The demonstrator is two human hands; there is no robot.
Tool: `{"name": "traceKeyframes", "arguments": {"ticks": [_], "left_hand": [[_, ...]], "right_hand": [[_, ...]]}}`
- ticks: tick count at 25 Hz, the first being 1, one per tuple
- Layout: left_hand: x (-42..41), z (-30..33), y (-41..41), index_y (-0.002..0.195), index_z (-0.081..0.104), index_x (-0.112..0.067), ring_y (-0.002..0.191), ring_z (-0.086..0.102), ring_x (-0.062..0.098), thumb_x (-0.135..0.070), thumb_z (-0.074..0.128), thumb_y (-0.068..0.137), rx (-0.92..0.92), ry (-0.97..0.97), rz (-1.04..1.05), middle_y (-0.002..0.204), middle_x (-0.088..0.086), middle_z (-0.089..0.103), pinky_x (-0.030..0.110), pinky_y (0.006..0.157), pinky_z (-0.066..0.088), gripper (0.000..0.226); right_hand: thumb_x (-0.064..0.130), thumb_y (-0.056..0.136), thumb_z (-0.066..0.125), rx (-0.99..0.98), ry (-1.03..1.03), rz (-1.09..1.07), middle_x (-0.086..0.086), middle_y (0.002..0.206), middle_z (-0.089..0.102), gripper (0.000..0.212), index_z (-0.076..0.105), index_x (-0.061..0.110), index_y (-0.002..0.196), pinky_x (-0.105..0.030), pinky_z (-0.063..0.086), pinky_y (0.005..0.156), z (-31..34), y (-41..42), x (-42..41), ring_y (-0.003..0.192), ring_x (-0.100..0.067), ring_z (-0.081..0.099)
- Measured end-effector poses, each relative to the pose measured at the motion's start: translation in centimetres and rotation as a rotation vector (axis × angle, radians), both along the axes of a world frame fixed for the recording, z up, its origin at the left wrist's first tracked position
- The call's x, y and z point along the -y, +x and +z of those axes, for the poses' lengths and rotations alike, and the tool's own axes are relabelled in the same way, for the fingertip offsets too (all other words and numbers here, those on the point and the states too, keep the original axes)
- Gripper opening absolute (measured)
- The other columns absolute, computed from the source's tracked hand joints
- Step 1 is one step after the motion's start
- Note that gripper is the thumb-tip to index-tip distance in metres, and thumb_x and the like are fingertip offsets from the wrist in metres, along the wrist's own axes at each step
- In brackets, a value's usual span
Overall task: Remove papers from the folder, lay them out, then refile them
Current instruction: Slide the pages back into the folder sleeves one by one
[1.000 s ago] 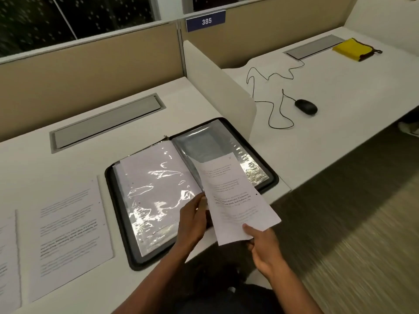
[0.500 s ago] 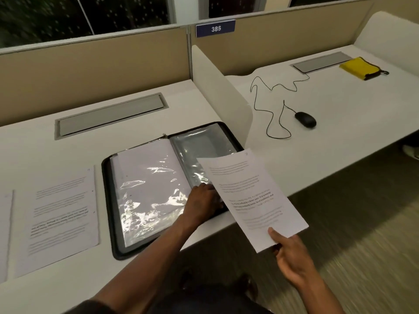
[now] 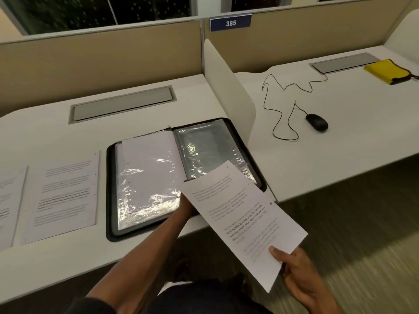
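Folder [image 3: 254, 152]: black, zip-edged, open flat on the white desk [image 3: 45, 123], right edge against the divider panel [image 3: 229, 91]. Left page a clear sleeve with a white sheet inside [image 3: 147, 168]; right page a clear sleeve [image 3: 204, 146], apparently empty, dark backing showing through.

Loose sheet [image 3: 244, 220]: printed, held in the air over the desk's front edge, upper corner overlapping the folder's lower right. Pinched at its near edge by the right hand [image 3: 299, 275], thumb on top, fingers beneath.

Left hand [image 3: 186, 208]: at the folder's near edge by the spine, mostly hidden behind the held sheet; grip not discernible.

Laid-out papers: one printed sheet [image 3: 65, 196] flat on the desk just left of the folder; a second [image 3: 9, 205] further left, cut by the frame edge.

Progress, as judged: removal stage partway through. Two sheets out and placed, a third out but not yet laid down, at least one more in its sleeve. Remaining: placing the held sheet, emptying any filled sleeves, then all refiling.

Also present on the neighbouring desk: wired mouse [image 3: 316, 122], yellow pouch [image 3: 385, 71].
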State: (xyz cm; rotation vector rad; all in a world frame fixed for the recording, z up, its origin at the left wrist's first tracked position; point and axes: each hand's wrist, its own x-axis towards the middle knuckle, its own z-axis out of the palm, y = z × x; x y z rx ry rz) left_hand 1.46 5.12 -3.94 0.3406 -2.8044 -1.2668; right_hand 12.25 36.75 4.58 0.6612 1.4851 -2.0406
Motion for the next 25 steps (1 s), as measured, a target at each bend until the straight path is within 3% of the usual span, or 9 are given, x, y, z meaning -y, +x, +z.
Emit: {"name": "traceKeyframes", "arguments": {"ticks": [3, 5, 7, 11, 17, 19, 21, 23, 25], "left_hand": [[-0.2, 2.4, -0.3, 0.067, 0.073, -0.022, 0.055, 0.058, 0.011, -0.024, 0.071, 0.083, 0.123, 0.115, 0.013, 0.064, -0.007, 0.063, 0.024, 0.055, 0.046, 0.017], [-0.5, 3.9, -0.1, 0.082, 0.081, -0.026, 0.071, 0.067, -0.003, -0.028, 0.077, 0.081, 0.077, 0.114, 0.009, 0.075, -0.014, 0.074, 0.008, 0.061, 0.048, 0.004], [-0.4, 4.1, -0.1, 0.086, 0.082, -0.024, 0.076, 0.065, -0.009, -0.023, 0.078, 0.081, 0.054, 0.108, 0.013, 0.081, -0.014, 0.075, 0.003, 0.066, 0.045, 0.006], [-1.0, 4.4, 0.2, 0.094, 0.079, -0.023, 0.079, 0.067, -0.001, -0.02, 0.076, 0.081, 0.005, 0.04, -0.046, 0.087, -0.01, 0.076, 0.023, 0.08, 0.055, 0.014], [-3.2, 4.2, 1.3, 0.104, 0.072, -0.023, 0.088, 0.064, 0.013, -0.022, 0.065, 0.09, -0.107, -0.316, -0.146, 0.097, -0.007, 0.073, 0.029, 0.079, 0.048, 0.016], [-3.2, 3.9, 1.4, 0.099, 0.065, -0.022, 0.079, 0.063, 0.018, -0.016, 0.063, 0.09, -0.165, -0.361, -0.2, 0.092, -0.004, 0.07, 0.033, 0.073, 0.051, 0.012], [-3.2, 3.3, 1.2, 0.094, 0.063, -0.021, 0.076, 0.062, 0.022, -0.01, 0.062, 0.088, -0.213, -0.422, -0.262, 0.094, -0.005, 0.066, 0.034, 0.068, 0.05, 0.013], [-3.0, 2.7, 0.8, 0.103, 0.071, -0.022, 0.083, 0.065, 0.023, -0.011, 0.065, 0.087, -0.233, -0.455, -0.291, 0.108, -0.004, 0.068, 0.036, 0.073, 0.052, 0.021], [-2.8, 2.4, 0.5, 0.112, 0.074, -0.024, 0.088, 0.067, 0.025, -0.014, 0.067, 0.087, -0.229, -0.452, -0.3, 0.117, -0.001, 0.069, 0.039, 0.079, 0.052, 0.027]], "right_hand": [[-0.002, 0.066, 0.085, 0.062, -0.002, 0.092, -0.027, 0.113, 0.07, 0.064, 0.057, 0.003, 0.124, -0.063, 0.05, 0.095, 0.3, 0.2, -2.1, 0.103, -0.047, 0.068], [0.005, 0.051, 0.086, 0.089, 0.016, 0.093, -0.03, 0.112, 0.069, 0.079, 0.056, 0.002, 0.124, -0.064, 0.05, 0.093, 0.4, 0.1, -3.2, 0.102, -0.051, 0.067], [0.005, 0.049, 0.09, 0.073, 0.042, 0.077, -0.031, 0.111, 0.068, 0.08, 0.057, 0.002, 0.122, -0.064, 0.053, 0.089, 0.6, -0.2, -4.0, 0.102, -0.052, 0.066], [-0.008, 0.074, 0.065, 0.041, 0.107, 0.025, -0.031, 0.106, 0.07, 0.04, 0.061, -0.003, 0.114, -0.063, 0.05, 0.092, 1.0, -0.7, -4.7, 0.101, -0.052, 0.065], [-0.01, 0.079, 0.062, 0.057, 0.161, -0.03, -0.03, 0.106, 0.07, 0.034, 0.063, -0.002, 0.112, -0.066, 0.047, 0.096, 0.9, -0.3, -4.7, 0.102, -0.052, 0.065], [-0.008, 0.073, 0.071, 0.057, 0.144, 0.013, -0.031, 0.108, 0.07, 0.044, 0.061, -0.003, 0.116, -0.067, 0.049, 0.094, 0.9, -0.1, -4.9, 0.1, -0.053, 0.066], [0.002, 0.052, 0.094, 0.075, 0.108, 0.078, -0.032, 0.109, 0.069, 0.073, 0.06, -0.003, 0.117, -0.061, 0.057, 0.082, 1.2, 0.3, -5.1, 0.098, -0.053, 0.067], [0.021, 0.02, 0.103, 0.101, 0.115, 0.102, -0.033, 0.109, 0.068, 0.107, 0.061, -0.001, 0.116, -0.058, 0.06, 0.076, 1.1, 0.6, -5.8, 0.098, -0.054, 0.067], [0.026, 0.011, 0.102, 0.102, 0.112, 0.104, -0.034, 0.11, 0.068, 0.116, 0.06, 0.0, 0.116, -0.06, 0.058, 0.08, 1.0, 0.9, -6.2, 0.099, -0.055, 0.066]]}}
